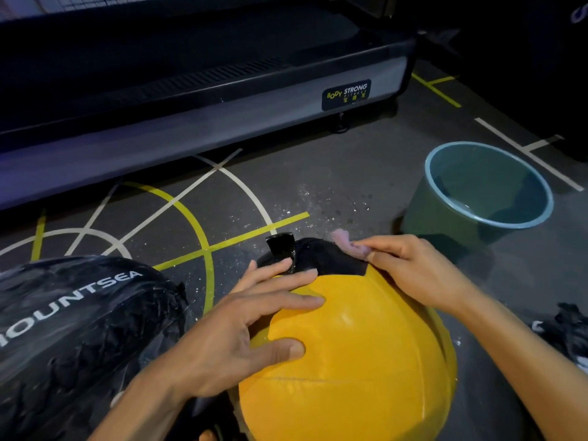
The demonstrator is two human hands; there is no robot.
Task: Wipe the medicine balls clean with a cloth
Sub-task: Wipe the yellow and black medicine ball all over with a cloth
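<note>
A yellow medicine ball (pixel 350 361) with a black top panel and a black strap handle (pixel 281 246) sits on the floor in front of me. My left hand (pixel 241 326) lies flat on its left side, fingers spread and straight, fingertips near the handle. My right hand (pixel 410 268) presses a small pink cloth (pixel 348 245) onto the black panel at the ball's far right; most of the cloth is hidden under the fingers. A second ball, wrapped in black plastic lettered MOUNTSEA (pixel 79 329), lies to the left.
A blue-green bucket (pixel 445 214) with water stands on the floor at the right. A treadmill base (pixel 191 116) runs across the back. The grey floor has white and yellow lines and white specks. Crumpled black plastic (pixel 569 332) lies at the right edge.
</note>
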